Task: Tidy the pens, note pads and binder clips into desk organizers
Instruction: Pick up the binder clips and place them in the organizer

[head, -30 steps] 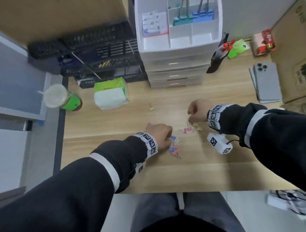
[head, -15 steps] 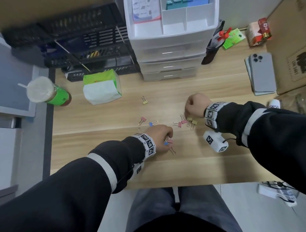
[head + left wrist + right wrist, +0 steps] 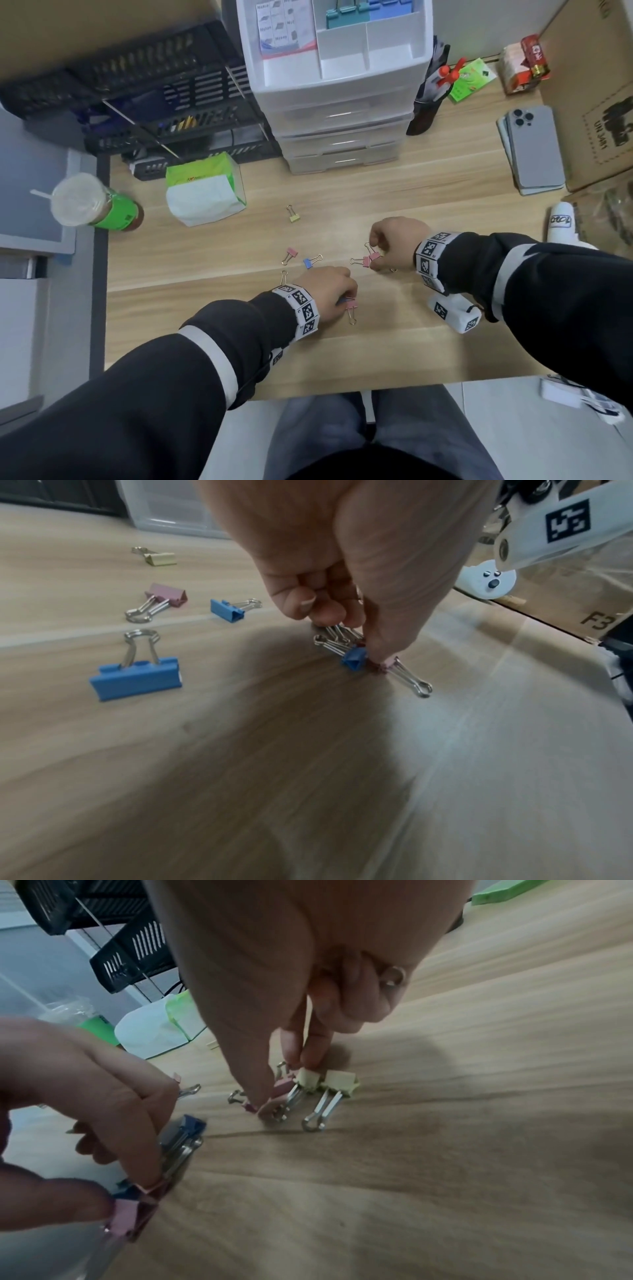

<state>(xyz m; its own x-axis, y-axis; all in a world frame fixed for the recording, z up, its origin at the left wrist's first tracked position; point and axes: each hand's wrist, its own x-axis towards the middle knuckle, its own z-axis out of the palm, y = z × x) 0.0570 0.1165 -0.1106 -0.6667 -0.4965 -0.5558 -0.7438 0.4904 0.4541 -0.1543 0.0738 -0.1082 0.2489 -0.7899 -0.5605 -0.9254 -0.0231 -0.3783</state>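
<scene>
The head view looks steeply down from above the desk [image 3: 394,192], with both forearms entering from the lower corners. Each wrist view sits low and very near the desk surface, looking along its own fingers. All three views share the scattered binder clips [image 3: 370,259] at frame centre.

Even indoor light, soft shadows under hands; wrist views blurred (edges warped).

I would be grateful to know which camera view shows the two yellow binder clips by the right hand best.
The right wrist view: both yellow binder clips lie side by side under the right hand, its fingers pinching one. The head view hides them beneath that hand; the left wrist view does not show them.
</scene>
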